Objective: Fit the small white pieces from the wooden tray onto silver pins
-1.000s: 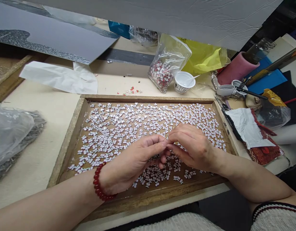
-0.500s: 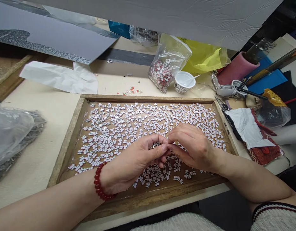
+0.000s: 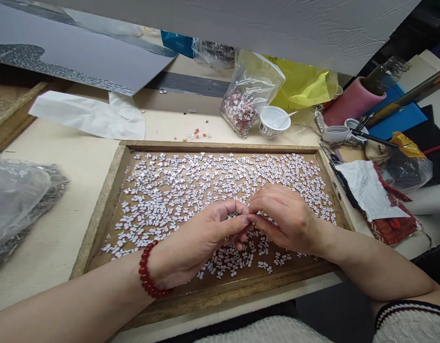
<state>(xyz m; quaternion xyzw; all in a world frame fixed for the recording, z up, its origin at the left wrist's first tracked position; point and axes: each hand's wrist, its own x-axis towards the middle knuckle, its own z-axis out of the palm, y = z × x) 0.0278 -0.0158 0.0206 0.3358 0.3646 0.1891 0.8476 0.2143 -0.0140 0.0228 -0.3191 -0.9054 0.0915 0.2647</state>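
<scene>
Over a wooden tray (image 3: 109, 190) my two hands meet fingertip to fingertip. My left hand (image 3: 209, 231), with a red bead bracelet (image 3: 147, 274) at the wrist, is closed around a small heap of shiny metal pieces (image 3: 232, 219); their exact kind is too small to tell. The fingers of my right hand (image 3: 287, 216) are pinched together at the left thumb and forefinger; whatever they hold is hidden. Beneath both hands, many small white cherry-shaped pieces (image 3: 159, 205) lie spread over the tray's floor.
A clear bag of red and white pieces (image 3: 241, 112) stands behind the tray beside a white cup (image 3: 275, 124) with a spoon. A plastic bag (image 3: 20, 200) lies left, white tissue (image 3: 91, 114) behind it. A red packet (image 3: 393, 228) and a pink roll (image 3: 354, 102) are right.
Both hands stay almost in place with fingertips together. The metal pieces in my left palm show slightly differently as the fingers shift a little.
</scene>
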